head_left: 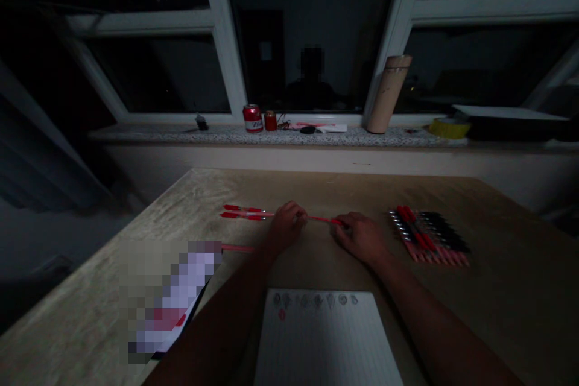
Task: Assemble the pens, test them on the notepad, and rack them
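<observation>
Both hands met over the middle of the pale wooden table [497,289] in dim light, and between them ran a thin red pen [319,219] lying roughly level above the tabletop. The left hand [286,227] was curled closed around one end of it, and the right hand [359,236] pinched the other end, where a darker red cap or tip showed just at the fingers. Two more red pens [244,212] lay side by side on the table just left of the left hand, and another red stick [237,248] lay nearer, partly hidden by the left forearm. A neat row of red and black pens [429,236] sat well to the right of the right hand. A white lined notepad [325,338] lay close in front, between the forearms. In my judgement the chief risk was a slip: a small cap pulled in poor light could spring free and roll off among the loose pens or over the table edge. A sudden tug might also jerk an elbow into the notepad or scatter the ordered row.
</observation>
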Demonstrator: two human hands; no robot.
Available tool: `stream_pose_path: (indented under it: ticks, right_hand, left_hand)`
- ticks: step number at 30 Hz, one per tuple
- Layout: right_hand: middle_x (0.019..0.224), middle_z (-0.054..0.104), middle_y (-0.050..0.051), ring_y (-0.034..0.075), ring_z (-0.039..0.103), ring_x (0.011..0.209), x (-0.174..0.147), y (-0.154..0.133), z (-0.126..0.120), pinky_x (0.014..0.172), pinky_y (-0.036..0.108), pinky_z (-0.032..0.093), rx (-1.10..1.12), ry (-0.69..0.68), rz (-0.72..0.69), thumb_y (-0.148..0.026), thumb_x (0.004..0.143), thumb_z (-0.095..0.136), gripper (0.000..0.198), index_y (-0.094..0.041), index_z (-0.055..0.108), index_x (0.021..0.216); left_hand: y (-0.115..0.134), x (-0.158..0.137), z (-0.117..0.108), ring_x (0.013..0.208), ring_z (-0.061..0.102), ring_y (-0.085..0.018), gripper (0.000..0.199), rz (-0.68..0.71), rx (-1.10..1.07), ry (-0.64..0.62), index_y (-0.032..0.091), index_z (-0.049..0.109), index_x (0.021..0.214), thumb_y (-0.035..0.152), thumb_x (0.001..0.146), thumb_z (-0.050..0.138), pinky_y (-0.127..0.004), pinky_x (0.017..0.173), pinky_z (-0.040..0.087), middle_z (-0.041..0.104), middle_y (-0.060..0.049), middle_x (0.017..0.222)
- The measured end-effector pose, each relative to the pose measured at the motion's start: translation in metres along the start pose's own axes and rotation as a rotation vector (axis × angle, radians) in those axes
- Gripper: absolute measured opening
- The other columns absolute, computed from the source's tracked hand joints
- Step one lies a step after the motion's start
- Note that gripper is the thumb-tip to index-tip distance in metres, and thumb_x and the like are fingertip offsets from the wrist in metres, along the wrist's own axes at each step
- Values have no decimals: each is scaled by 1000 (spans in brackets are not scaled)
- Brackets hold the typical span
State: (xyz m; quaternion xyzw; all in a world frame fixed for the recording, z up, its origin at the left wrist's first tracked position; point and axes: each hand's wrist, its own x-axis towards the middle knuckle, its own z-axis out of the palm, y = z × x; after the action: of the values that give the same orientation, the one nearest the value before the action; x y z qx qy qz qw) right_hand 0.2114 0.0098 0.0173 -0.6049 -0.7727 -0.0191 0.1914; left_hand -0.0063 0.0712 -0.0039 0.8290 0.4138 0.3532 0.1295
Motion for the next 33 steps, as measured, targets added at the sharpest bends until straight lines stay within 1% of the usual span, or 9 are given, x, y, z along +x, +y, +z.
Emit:
stream_pose_path:
  ticks: [7,11,16,19,23,27,33]
  right_hand:
    - [89,67,10,22,59,86,2,6,-1,73,31,38,-96,4,131,-38,86,43,33,-19,69,95]
    - [89,67,11,24,59,88,3,8,-1,76,34,37,-135,-3,164,-37,85,44,33,-19,69,96]
    - [90,67,11,24,58,87,2,3,-2,75,33,37,-108,-16,130,-35,84,45,31,-18,68,95]
    - [91,67,10,22,58,87,2,0,-3,76,31,38,-66,-28,97,-33,85,45,29,-19,68,96]
    - [95,67,9,21,59,89,2,-3,-2,77,28,39,-16,-18,28,-30,87,43,30,-19,66,102]
    - [97,66,10,19,60,88,1,-5,-1,78,27,41,37,-17,-19,-31,91,38,33,-17,62,108]
    - [93,68,8,17,62,85,2,-7,1,76,25,42,87,-55,-52,-36,93,39,33,-19,63,106]
  left_hand:
    - [-5,0,1,84,53,-16,26,-102,85,21,16,61,82,30,89,41,-29,78,41,59,-5,86]
    - [-4,1,0,86,53,-17,24,-135,187,-31,16,63,82,28,89,43,-30,79,39,59,-5,88]
    - [-1,0,1,90,52,-20,21,-165,311,-85,19,64,83,28,88,46,-34,79,37,58,-6,90]
    - [0,-1,2,91,52,-21,20,-169,333,-89,19,65,85,26,88,46,-35,80,37,58,-6,91]
    - [1,-1,2,91,52,-21,22,-169,333,-90,19,65,87,26,88,44,-36,80,37,58,-7,92]
    - [4,0,2,92,52,-20,23,-132,292,-49,18,64,91,24,89,42,-36,82,38,59,-7,94]
    - [13,-1,2,94,52,-19,21,40,143,6,18,62,93,31,87,46,-34,85,38,59,-6,93]
